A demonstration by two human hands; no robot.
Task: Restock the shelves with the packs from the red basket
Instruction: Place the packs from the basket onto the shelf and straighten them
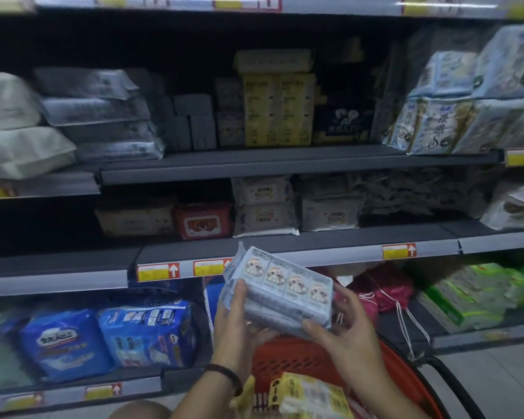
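Left hand (235, 322): the thumb presses flat on the top face of the pale blue pack (285, 285) near its left end. The other fingers curl under it and are mostly hidden.

Right hand (345, 325): the fingers are bent and spread round the pack's lower right corner. 1 digit lies along the near edge, and the rest reach up behind the right end.

The pack is held between both hands, tilted, with its long side sloping down to the right. 4 printed panels run in a row across its face. It hangs above the red basket (288, 362), in front of a shelf edge (324, 247) carrying yellow price tags (158, 272).

A dark bead bracelet (226, 375) sits on the left wrist. A yellow pack (306, 394) lies in the basket below the hands.

On the shelf behind, white packs (265, 207) are stacked 2 high, with a red pack (203, 220) just beside them on the left. Blue packs (146, 334) sit on the lowest shelf at left. The print is too blurred to read.
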